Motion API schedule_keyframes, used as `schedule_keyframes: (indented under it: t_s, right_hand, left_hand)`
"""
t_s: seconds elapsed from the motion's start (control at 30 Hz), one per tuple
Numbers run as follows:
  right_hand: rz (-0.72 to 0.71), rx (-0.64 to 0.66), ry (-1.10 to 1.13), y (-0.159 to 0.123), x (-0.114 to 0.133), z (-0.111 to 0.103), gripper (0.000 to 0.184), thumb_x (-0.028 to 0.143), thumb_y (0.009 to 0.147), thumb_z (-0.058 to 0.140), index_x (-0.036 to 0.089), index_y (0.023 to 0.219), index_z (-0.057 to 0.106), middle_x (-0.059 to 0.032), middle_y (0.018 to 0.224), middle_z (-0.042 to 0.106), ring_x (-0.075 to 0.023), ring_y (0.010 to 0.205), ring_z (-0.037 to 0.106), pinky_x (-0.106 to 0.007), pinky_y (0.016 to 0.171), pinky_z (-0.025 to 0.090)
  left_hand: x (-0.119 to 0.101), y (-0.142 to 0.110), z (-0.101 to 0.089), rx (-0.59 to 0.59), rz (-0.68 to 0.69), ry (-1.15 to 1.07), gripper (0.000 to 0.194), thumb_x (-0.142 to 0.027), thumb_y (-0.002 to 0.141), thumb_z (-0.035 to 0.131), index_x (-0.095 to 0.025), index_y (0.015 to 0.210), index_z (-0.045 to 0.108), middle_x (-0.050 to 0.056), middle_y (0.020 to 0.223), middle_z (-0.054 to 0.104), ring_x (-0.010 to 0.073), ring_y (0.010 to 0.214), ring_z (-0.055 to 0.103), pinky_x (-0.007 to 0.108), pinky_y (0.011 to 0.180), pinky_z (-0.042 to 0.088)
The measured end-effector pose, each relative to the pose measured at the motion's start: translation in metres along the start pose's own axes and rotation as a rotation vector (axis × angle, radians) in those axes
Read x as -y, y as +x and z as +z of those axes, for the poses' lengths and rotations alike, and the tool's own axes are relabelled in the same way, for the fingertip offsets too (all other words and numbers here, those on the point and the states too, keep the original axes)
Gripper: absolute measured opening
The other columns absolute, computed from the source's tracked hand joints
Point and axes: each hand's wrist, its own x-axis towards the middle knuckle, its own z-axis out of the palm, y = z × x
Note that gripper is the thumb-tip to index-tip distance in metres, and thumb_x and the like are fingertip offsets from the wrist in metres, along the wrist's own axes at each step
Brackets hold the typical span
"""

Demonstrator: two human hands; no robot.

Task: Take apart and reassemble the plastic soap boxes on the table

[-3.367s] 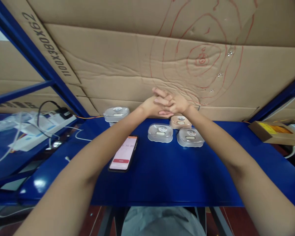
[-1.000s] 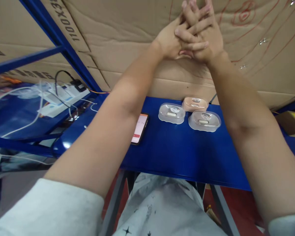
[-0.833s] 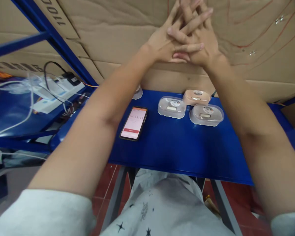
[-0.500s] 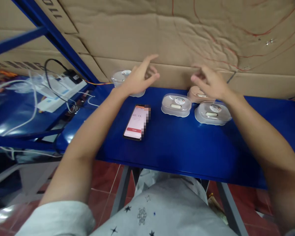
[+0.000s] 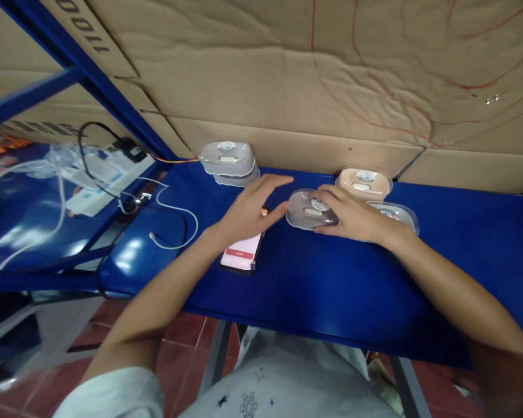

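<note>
- Curving over the right end of a clear grey, rounded oval plastic case (image 5: 303, 213), the right hand (image 5: 353, 216) has its fingers across the top and its thumb along the front side; whether it grips firmly or only touches, I cannot tell.
- That case sits around the middle of the blue, glossy table (image 5: 309, 296), nearer the back edge than the front.
- Spread open, the left hand (image 5: 250, 210) holds nothing, thumb and forefinger well parted; its tips are just beside the case's left end, contact unclear.
- Below the left palm lies a black-edged phone (image 5: 239, 258) with a pink screen, partly covered.
- Near the back edge, behind the right hand, is a peach oval case under a clear lid (image 5: 364, 181); a second clear oval case (image 5: 404, 216) is partly hidden by the right hand.
- Toward the back left corner, two clear grey oval cases (image 5: 226, 161) are stacked.
</note>
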Motion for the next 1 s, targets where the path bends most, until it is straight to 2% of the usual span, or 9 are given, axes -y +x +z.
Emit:
schedule_keyframes:
  t_s: [0.13,0.27,0.37,0.47,0.6,0.7,0.83,0.9,1.0]
  right_hand:
    - [-0.012,0.079,0.163,-0.016,0.008,-0.017,0.082,0.063,0.089,0.076,0.033,0.16,0.046,-0.0124,0.158,0.054,-0.0381,0.143,0.057,-0.057,0.119,0.05]
    - [0.046,0.2,0.261,-0.024,0.014,-0.035,0.071,0.066,0.098,0.064,0.034,0.159,0.049,-0.0086,0.156,0.061,-0.0352,0.137,0.064,-0.054,0.116,0.053]
    - [0.068,0.153,0.224,-0.021,0.013,-0.036,0.07,0.065,0.101,0.057,0.029,0.16,0.048,-0.0118,0.158,0.06,-0.0359,0.141,0.061,-0.057,0.12,0.049]
    - [0.079,0.075,0.075,-0.015,0.008,-0.023,0.072,0.063,0.101,0.057,0.019,0.157,0.051,-0.0204,0.163,0.052,-0.0416,0.151,0.051,-0.064,0.124,0.042]
    - [0.08,0.05,-0.013,-0.009,-0.001,-0.006,0.067,0.058,0.101,0.058,0.019,0.155,0.051,-0.0202,0.16,0.054,-0.0423,0.151,0.05,-0.064,0.123,0.043]
    - [0.076,0.085,-0.021,-0.009,-0.003,-0.006,0.066,0.061,0.103,0.056,0.024,0.157,0.049,-0.0165,0.163,0.053,-0.0417,0.152,0.049,-0.065,0.123,0.044]
    - [0.04,0.068,-0.054,-0.02,0.017,-0.014,0.066,0.061,0.107,0.049,0.023,0.16,0.048,-0.0178,0.173,0.038,-0.0442,0.162,0.033,-0.072,0.127,0.033]
    - [-0.015,0.038,-0.063,-0.032,0.036,-0.013,0.072,0.063,0.105,0.053,0.023,0.163,0.044,-0.0181,0.176,0.034,-0.0431,0.163,0.031,-0.071,0.129,0.03]
    - [-0.108,0.072,-0.023,-0.059,0.061,0.001,0.087,0.067,0.099,0.063,0.024,0.169,0.033,-0.0164,0.168,0.048,-0.0382,0.155,0.048,-0.062,0.127,0.041]
  left_hand:
    - [-0.03,-0.013,0.008,0.103,0.006,0.091,0.05,-0.038,0.103,0.066,-0.021,0.148,0.054,0.017,0.146,0.064,0.0305,0.137,0.062,0.049,0.115,0.051]
    - [-0.046,-0.025,0.024,0.13,0.123,0.185,0.057,-0.044,0.102,0.067,-0.018,0.15,0.052,0.022,0.152,0.059,0.036,0.139,0.06,0.055,0.116,0.049]
    - [-0.057,-0.031,0.034,0.109,0.181,0.219,0.063,-0.049,0.101,0.066,-0.015,0.152,0.05,0.026,0.155,0.055,0.0394,0.144,0.056,0.059,0.116,0.048]
    - [-0.065,-0.036,0.04,0.19,0.177,0.222,0.066,-0.058,0.1,0.065,-0.014,0.148,0.054,0.026,0.155,0.055,0.0414,0.142,0.057,0.059,0.112,0.05]
    - [-0.069,-0.042,0.043,0.357,0.203,0.286,0.047,-0.05,0.103,0.064,-0.013,0.131,0.066,0.022,0.142,0.066,0.0414,0.139,0.058,0.055,0.106,0.055]
    - [-0.07,-0.042,0.043,0.384,0.217,0.304,0.028,-0.037,0.106,0.061,-0.015,0.121,0.069,0.016,0.133,0.071,0.039,0.136,0.06,0.05,0.099,0.058]
    - [-0.072,-0.039,0.038,0.369,0.204,0.275,0.028,-0.04,0.106,0.062,-0.016,0.119,0.07,0.013,0.127,0.073,0.0371,0.132,0.063,0.048,0.095,0.06]
    - [-0.074,-0.038,0.036,0.333,0.194,0.243,0.029,-0.041,0.108,0.059,-0.016,0.116,0.07,0.012,0.123,0.075,0.0343,0.127,0.067,0.045,0.092,0.061]
    - [-0.077,-0.04,0.038,0.282,0.176,0.183,0.032,-0.042,0.11,0.053,-0.016,0.113,0.071,0.013,0.119,0.077,0.0299,0.118,0.071,0.041,0.088,0.062]
